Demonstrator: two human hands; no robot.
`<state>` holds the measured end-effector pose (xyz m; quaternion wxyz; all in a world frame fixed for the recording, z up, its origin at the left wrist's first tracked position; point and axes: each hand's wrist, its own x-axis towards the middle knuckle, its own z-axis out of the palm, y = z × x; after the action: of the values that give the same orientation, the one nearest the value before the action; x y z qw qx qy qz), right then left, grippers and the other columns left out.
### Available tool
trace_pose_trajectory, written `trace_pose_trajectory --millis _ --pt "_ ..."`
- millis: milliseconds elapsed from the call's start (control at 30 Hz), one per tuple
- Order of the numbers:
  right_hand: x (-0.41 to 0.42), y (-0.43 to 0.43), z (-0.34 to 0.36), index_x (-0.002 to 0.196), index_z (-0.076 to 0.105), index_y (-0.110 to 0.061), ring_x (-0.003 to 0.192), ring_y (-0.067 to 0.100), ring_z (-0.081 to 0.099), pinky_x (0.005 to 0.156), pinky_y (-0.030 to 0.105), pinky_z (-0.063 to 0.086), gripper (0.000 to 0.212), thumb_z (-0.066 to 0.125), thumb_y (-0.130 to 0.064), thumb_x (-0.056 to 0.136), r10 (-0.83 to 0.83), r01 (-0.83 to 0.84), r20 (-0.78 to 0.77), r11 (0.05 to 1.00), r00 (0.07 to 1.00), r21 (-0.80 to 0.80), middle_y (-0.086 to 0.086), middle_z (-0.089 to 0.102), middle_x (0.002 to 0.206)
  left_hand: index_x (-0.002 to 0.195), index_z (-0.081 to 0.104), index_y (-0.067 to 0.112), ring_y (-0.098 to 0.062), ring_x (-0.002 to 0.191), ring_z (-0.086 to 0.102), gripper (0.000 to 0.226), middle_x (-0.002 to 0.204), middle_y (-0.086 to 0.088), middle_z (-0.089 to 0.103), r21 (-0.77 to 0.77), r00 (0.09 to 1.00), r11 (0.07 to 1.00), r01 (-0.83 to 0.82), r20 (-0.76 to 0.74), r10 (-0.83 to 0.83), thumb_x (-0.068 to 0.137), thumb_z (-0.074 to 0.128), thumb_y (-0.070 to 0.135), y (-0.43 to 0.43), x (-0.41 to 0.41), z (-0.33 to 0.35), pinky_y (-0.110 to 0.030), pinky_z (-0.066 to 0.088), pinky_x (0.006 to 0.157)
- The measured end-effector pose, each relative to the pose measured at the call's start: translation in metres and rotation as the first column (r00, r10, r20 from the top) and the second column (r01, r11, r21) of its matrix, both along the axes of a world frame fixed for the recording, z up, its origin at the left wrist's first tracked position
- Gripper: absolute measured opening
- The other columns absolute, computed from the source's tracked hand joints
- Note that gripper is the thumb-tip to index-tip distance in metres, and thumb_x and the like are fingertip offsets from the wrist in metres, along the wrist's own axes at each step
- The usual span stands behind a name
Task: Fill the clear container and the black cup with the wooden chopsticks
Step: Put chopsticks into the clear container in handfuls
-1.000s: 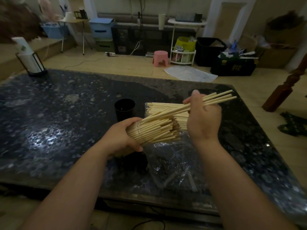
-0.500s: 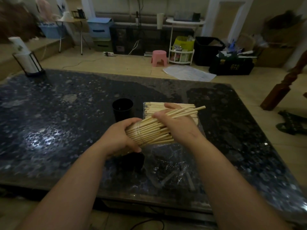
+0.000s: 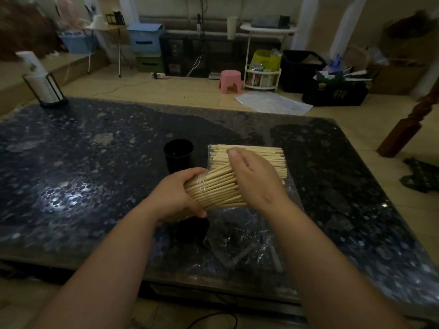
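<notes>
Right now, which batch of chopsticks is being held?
The tilted bunch in the left hand; the other pile lies flat on the plastic bag behind it.

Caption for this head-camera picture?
Left hand grips a clear container of wooden chopsticks; right hand covers their ends, beside a black cup.

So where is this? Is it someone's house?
Probably a room in a home. A pink stool stands on the floor, storage boxes are stacked by the far wall, and a white rack holds packets. The work is at a dark speckled table.
</notes>
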<state>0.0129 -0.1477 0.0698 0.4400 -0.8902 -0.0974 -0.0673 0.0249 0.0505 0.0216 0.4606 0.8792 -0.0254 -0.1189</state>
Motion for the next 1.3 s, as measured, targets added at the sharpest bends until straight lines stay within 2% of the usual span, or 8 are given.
trace_pose_trajectory --millis 133,300,433,567,733,1033,1167,1300 --pt "0.001 -0.004 0.004 0.136 0.058 -0.019 0.138 0.004 0.034 0.102 0.022 0.027 0.043 0.033 -0.039 0.106 0.033 -0.031 -0.057 0.999 0.998 0.034 -0.007 0.042 0.152 0.125 0.058 0.048 -0.006 0.114 0.053 0.092 0.121 0.019 0.060 -0.012 1.000 1.000 -0.019 0.008 0.019 0.051 0.093 0.006 -0.001 -0.001 0.000 -0.033 0.046 0.092" --pt "0.003 -0.007 0.004 0.158 0.019 -0.024 0.150 0.009 0.014 0.120 0.030 0.013 0.065 0.036 -0.051 0.102 0.164 -0.186 -0.154 0.973 0.974 -0.140 -0.006 0.016 0.165 0.127 0.055 0.045 -0.002 0.108 0.054 0.092 0.118 0.021 0.059 0.009 1.000 1.000 0.006 0.013 -0.006 0.053 0.093 0.006 0.000 -0.002 0.005 -0.024 0.044 0.082" --pt "0.001 -0.013 0.001 0.154 0.030 -0.031 0.139 0.001 0.031 0.106 0.017 0.023 0.053 0.033 -0.048 0.104 0.112 -0.080 -0.131 0.971 0.985 0.227 -0.013 0.033 0.157 0.125 0.057 0.045 -0.002 0.111 0.054 0.090 0.119 0.021 0.061 -0.020 1.000 1.000 -0.019 0.008 0.019 0.053 0.093 0.005 0.003 -0.004 0.005 -0.032 0.045 0.093" --pt "0.006 -0.017 -0.002 0.129 0.052 -0.030 0.096 -0.004 0.053 0.075 0.015 0.039 0.027 0.040 -0.034 0.105 -0.147 0.150 -0.037 0.919 0.988 0.365 -0.018 0.057 0.111 0.127 0.058 0.044 -0.004 0.113 0.052 0.089 0.122 0.018 0.060 -0.063 0.997 0.995 -0.074 0.003 0.074 0.055 0.091 0.004 0.004 -0.003 0.002 -0.031 0.043 0.089" --pt "0.013 -0.032 -0.006 0.087 0.055 -0.022 0.077 0.019 0.059 0.066 0.036 0.046 0.009 0.049 -0.021 0.093 -0.283 0.291 -0.085 0.953 0.955 0.091 -0.002 0.061 0.079 0.131 0.058 0.043 -0.016 0.120 0.052 0.095 0.126 0.012 0.060 -0.149 0.983 0.972 -0.180 -0.052 0.174 0.050 0.092 0.009 0.005 0.000 -0.003 -0.043 0.045 0.101" --pt "0.018 -0.028 -0.045 0.076 0.064 -0.018 0.085 0.024 0.065 0.075 0.032 0.052 0.020 0.052 -0.017 0.091 -0.044 -0.117 -0.416 0.928 0.908 -0.353 0.004 0.070 0.085 0.128 0.059 0.040 -0.019 0.117 0.057 0.103 0.123 0.010 0.064 -0.296 0.946 0.898 -0.325 -0.109 0.306 0.031 0.087 0.021 0.005 0.000 -0.003 -0.049 0.046 0.105" --pt "0.021 -0.027 -0.063 0.105 0.073 -0.021 0.106 0.022 0.061 0.087 0.030 0.046 0.025 0.051 -0.018 0.095 0.003 -0.214 -0.472 0.893 0.882 -0.396 0.002 0.067 0.111 0.135 0.057 0.037 -0.021 0.116 0.058 0.117 0.124 0.008 0.064 -0.344 0.929 0.863 -0.369 -0.127 0.347 0.022 0.085 0.032 0.006 0.002 -0.007 -0.053 0.047 0.104" --pt "0.026 -0.026 -0.091 0.144 0.048 -0.024 0.139 0.023 0.039 0.113 0.035 0.034 0.049 0.051 -0.016 0.096 0.073 -0.236 -0.379 0.883 0.923 -0.406 -0.001 0.040 0.151 0.135 0.058 0.036 -0.020 0.113 0.059 0.106 0.120 0.008 0.066 -0.373 0.917 0.838 -0.398 -0.145 0.370 0.033 0.085 0.023 0.005 0.003 -0.004 -0.052 0.047 0.104"
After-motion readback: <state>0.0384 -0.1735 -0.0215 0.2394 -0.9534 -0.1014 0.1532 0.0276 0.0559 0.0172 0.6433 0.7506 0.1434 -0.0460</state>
